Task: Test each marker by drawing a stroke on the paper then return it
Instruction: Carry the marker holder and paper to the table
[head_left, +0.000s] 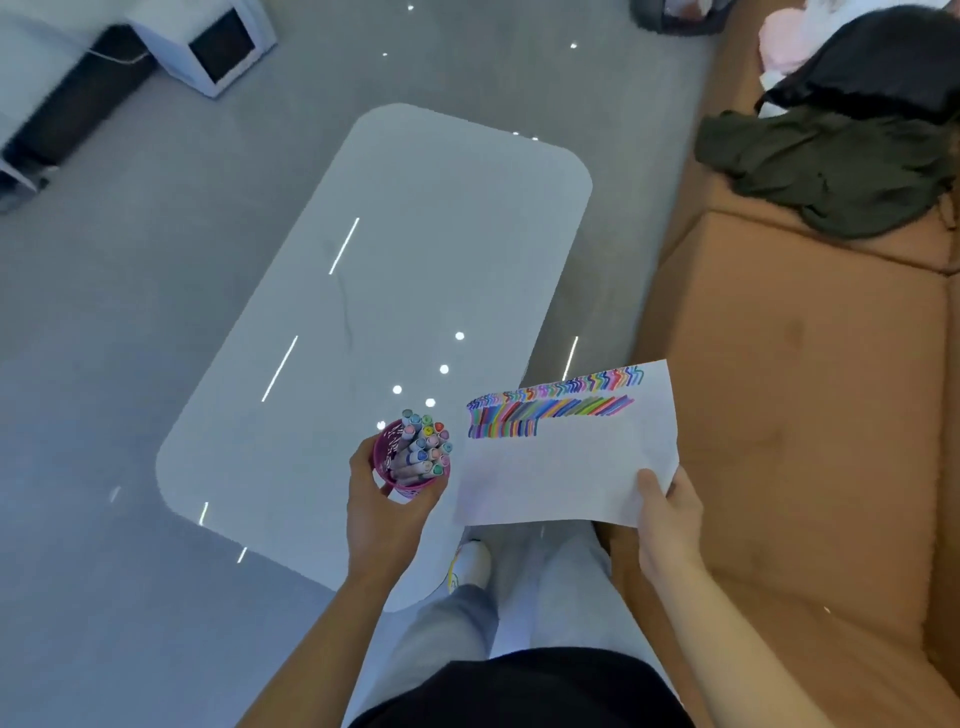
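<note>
A grey glossy floor (130, 312) fills the left side, dotted with reflected lights. On the right runs a brown sofa (779, 389), with a dark green garment (831, 176) crumpled on its far cushion and a black one (883, 67) behind it. Between them stands a white counter (415, 234) with rounded corners and a bare, shiny top.

The paper (561, 467) is a white sheet held in the air over the counter's near right corner and the gap toward the sofa. Along its far edge run three bands of coloured strokes: a long row of wavy marks, a row of slanted bars below it, and a shorter row of short upright bars at the left. The rest of the sheet is blank.

The right hand (670, 514) pinches the sheet's near right corner, thumb on top. The left hand (379, 499) has its fingers curled round a magenta cup (384, 475), held above the counter's near end just left of the paper. The cup's white markings are too blurred to read. It is packed with markers (423, 441) standing upright, their ends blue, green, red, pink and yellow.
</note>
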